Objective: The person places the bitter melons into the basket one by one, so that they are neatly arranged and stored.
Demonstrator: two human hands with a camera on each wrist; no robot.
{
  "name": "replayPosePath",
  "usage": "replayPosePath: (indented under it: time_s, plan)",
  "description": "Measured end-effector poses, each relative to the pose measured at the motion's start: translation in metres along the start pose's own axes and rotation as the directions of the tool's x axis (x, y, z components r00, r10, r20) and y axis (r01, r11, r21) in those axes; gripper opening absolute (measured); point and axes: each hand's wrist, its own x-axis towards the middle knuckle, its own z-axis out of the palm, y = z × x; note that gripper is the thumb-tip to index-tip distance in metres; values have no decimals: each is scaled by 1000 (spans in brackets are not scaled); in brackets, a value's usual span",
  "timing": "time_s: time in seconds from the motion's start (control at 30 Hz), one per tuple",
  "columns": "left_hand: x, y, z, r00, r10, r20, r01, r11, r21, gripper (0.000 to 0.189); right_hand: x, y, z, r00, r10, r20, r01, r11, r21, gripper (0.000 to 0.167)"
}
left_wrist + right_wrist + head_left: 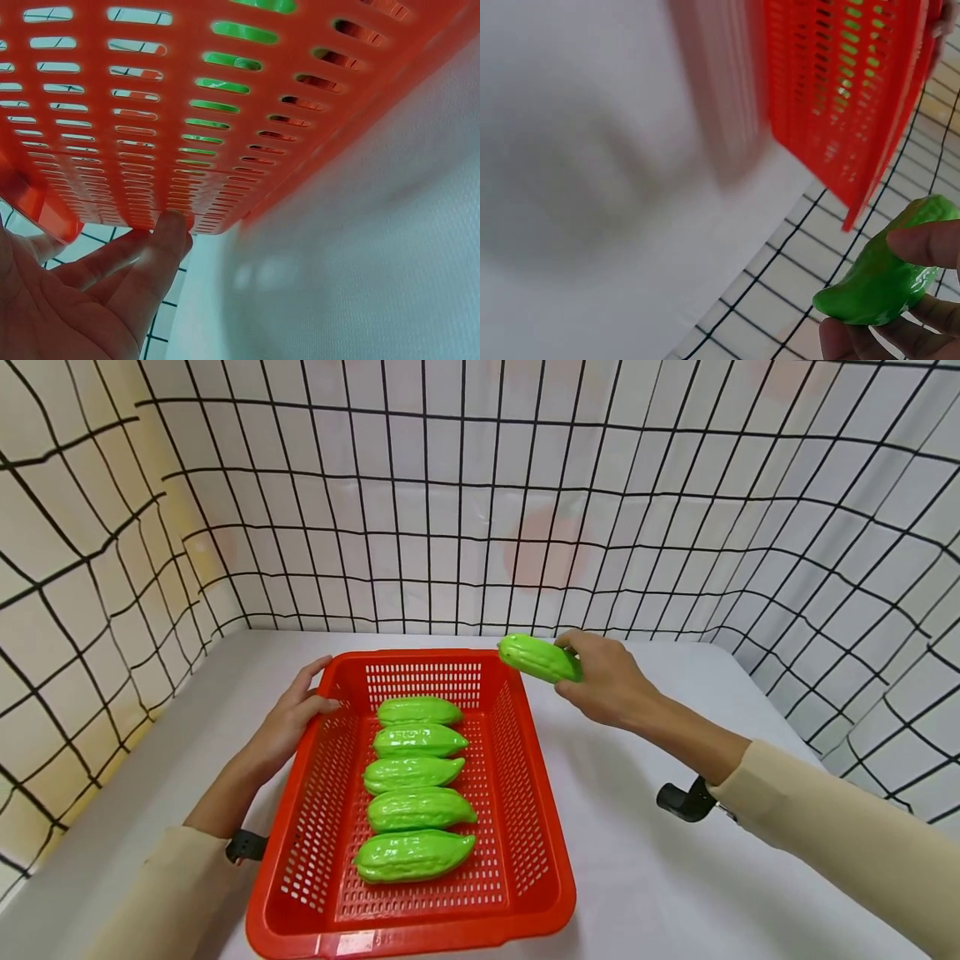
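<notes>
My right hand (611, 681) holds a glossy, ridged green bitter melon (536, 658) above the far right corner of a red plastic basket (412, 941). In the right wrist view, thumb and fingers pinch this bitter melon (881, 274) from both sides, its pointed tip sticking out. My left hand (283, 725) grips the basket's left rim near the far corner, thumb over the edge. The left wrist view has those fingers (154, 270) against the outside of the slotted wall (135, 161). Inside the basket, several similar bitter melons (420, 810) lie side by side in a column.
The basket stands on a table with a white cover (637, 827). Black wire grid panels (420, 510) enclose the back and both sides, with pale sheeting behind them. A dark strap (686, 800) sits on the right wrist and another (246, 845) on the left.
</notes>
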Motion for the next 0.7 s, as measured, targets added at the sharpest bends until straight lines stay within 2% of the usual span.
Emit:
replayPosePath:
  time_s: [0.2, 0.4, 0.57, 0.7]
  plan:
    - [0, 0, -1, 1000, -6, -10, 6, 1000, 15, 77, -3, -31, -2, 997, -77, -13, 77, 995, 63, 42]
    - [-1, 1, -2, 1000, 0, -4, 0, 1000, 18, 78, -16, -59, -6, 982, -187, -40, 190, 975, 118, 38]
    - [0, 2, -2, 1000, -1, 5, 1, 1000, 9, 77, -26, -76, -5, 966, -259, -18, 259, 957, 131, 36]
    - [-2, 2, -1, 1000, -2, 4, 2, 1000, 5, 77, -33, -85, 2, 958, -284, 36, 276, 949, 152, 36]
